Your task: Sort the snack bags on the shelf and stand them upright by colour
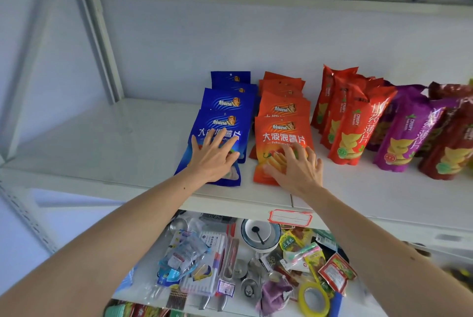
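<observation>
Several blue snack bags [225,104] stand in a row front to back on the white shelf [122,137]. Beside them on the right stands a row of orange bags [282,135]. My left hand [212,157] lies flat, fingers spread, against the front blue bag. My right hand [297,168] presses flat on the front orange bag. Further right stand red bags [350,122], purple bags [407,127] and dark red bags [453,142], all upright and leaning a little.
The shelf's left half is bare up to the white upright post [102,45]. A red-framed label [290,217] sticks to the shelf's front edge. The shelf below holds a clutter of packets, a bowl [259,233], a yellow tape roll [313,298] and small items.
</observation>
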